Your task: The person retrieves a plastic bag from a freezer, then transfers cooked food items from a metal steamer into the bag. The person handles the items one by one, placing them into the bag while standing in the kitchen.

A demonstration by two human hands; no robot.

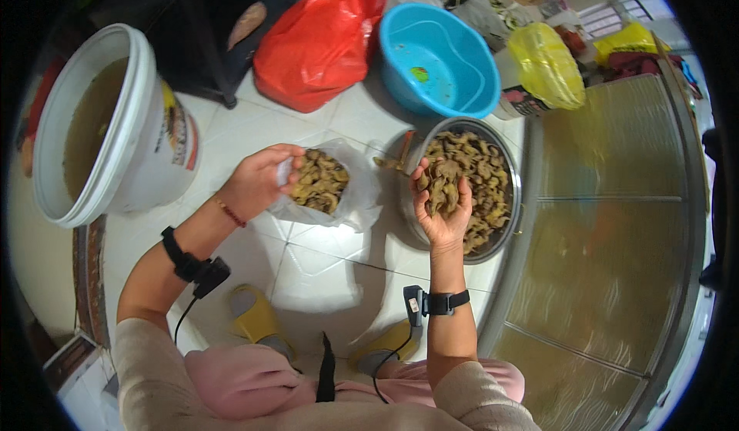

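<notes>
My right hand (441, 211) is palm up with its fingers curled around a handful of knobbly brown-yellow pieces (443, 185), which look like preserved vegetables. It is above a round metal basin (515, 223), where many more such pieces (488, 171) are heaped. To the left, a translucent plastic bag (364, 194) sits on the floor with its mouth open and similar pieces (317, 183) inside. My left hand (260, 174) grips the bag's left rim, fingertips over the edge.
A white bucket (156, 159) of murky liquid stands at left. Beyond the bag are a red plastic bag (317, 44) and a blue basin (439, 73) with scraps in it. A framed panel (600, 235) lines the right side. Yellow slippers (254, 315) are below.
</notes>
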